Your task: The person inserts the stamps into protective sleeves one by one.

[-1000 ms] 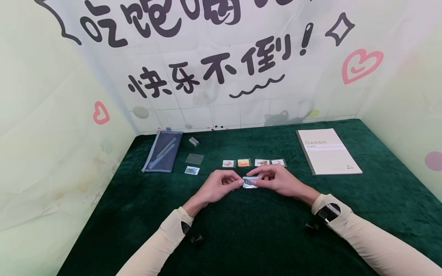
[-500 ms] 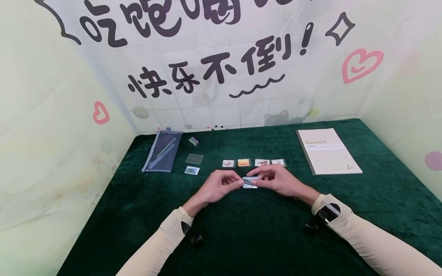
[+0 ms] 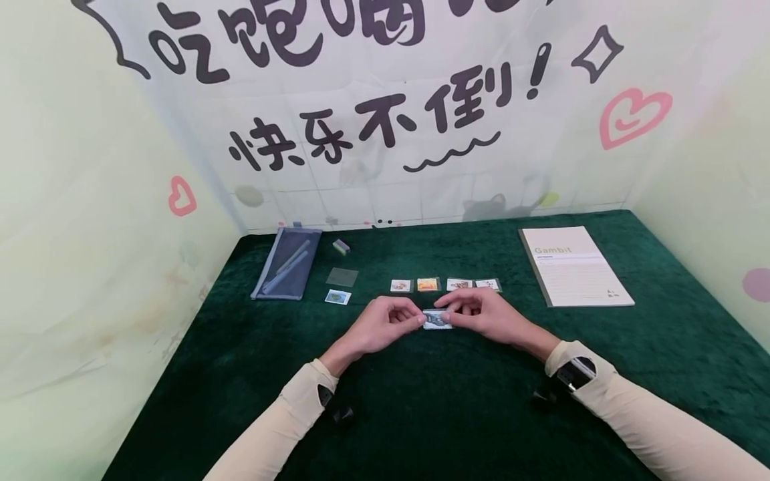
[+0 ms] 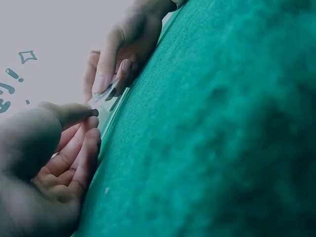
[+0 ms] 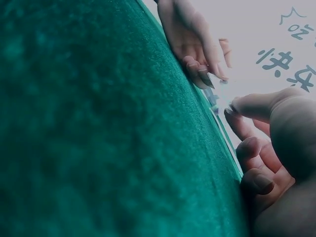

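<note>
A small stamp-like picture card (image 3: 434, 321), bluish and glossy, is held between both hands just above the green cloth. Its left edge is pinched by my left hand (image 3: 385, 324) between thumb and fingertips. At the opposite edge, thumb and fingers of my right hand (image 3: 484, 312) grip it, covering part of its picture. The left wrist view has the card (image 4: 102, 95) tilted and seen nearly edge-on; the right wrist view gives only a blurred sliver. Directly beyond the hands lie several little picture cards (image 3: 428, 284) in clear sleeves, in a row.
Left of the hands lie a blue picture card (image 3: 338, 297), a clear sleeve (image 3: 342, 277) and a small eraser-like block (image 3: 341, 246). A blue mesh pouch (image 3: 287, 263) with pens inside is at the far left. To the right is a notebook (image 3: 575, 267).
The head view has shifted slightly. Both hands keep their grip on the card, and the glare on its surface has lessened, so more of the dark picture shows.
</note>
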`<state>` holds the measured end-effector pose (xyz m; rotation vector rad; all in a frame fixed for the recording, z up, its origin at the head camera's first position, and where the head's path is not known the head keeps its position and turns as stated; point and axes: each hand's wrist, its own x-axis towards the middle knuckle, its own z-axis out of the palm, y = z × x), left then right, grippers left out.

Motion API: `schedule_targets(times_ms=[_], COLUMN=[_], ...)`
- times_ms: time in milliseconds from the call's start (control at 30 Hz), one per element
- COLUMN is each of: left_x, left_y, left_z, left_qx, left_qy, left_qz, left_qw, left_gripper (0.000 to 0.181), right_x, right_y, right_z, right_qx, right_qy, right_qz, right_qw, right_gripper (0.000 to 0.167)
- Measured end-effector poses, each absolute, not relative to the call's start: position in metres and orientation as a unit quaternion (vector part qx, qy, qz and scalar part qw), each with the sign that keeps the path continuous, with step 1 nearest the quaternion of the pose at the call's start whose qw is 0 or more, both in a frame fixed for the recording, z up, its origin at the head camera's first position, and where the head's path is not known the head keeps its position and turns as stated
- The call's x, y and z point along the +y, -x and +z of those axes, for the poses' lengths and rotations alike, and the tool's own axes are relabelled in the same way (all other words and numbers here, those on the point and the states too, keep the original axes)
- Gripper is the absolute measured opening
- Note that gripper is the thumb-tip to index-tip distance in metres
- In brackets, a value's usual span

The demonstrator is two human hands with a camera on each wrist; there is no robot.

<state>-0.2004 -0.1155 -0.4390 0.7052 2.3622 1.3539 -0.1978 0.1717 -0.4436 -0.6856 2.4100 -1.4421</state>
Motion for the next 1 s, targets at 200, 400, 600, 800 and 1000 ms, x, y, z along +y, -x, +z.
schedule_targets(times_ms=[200, 400, 600, 800, 1000], left_x=[-0.12, -0.147, -0.188, -0.221, -0.242], left_y=[0.207, 0.22, 0.236, 0.24, 0.239], left_z=[-0.435, -0.428, -0.427, -0.424, -0.425], left_qx=[0.849, 0.874, 0.905, 0.921, 0.932], left_qy=[-0.241, -0.191, -0.137, -0.107, -0.128], left_qz=[0.454, 0.442, 0.404, 0.375, 0.338], left_qw=[0.121, 0.062, 0.015, -0.009, -0.007], left_gripper=[0.012, 0.009, 0.014, 0.014, 0.013], right_x=[0.167, 0.144, 0.106, 0.072, 0.049], right_y=[0.205, 0.224, 0.249, 0.268, 0.281], right_z=[-0.444, -0.435, -0.424, -0.425, -0.431], right_qx=[0.834, 0.846, 0.857, 0.868, 0.869], right_qy=[0.239, 0.239, 0.243, 0.244, 0.25], right_qz=[-0.483, -0.466, -0.448, -0.428, -0.421], right_qw=[0.118, 0.102, 0.071, 0.064, 0.076], right_gripper=[0.029, 0.027, 0.023, 0.023, 0.023])
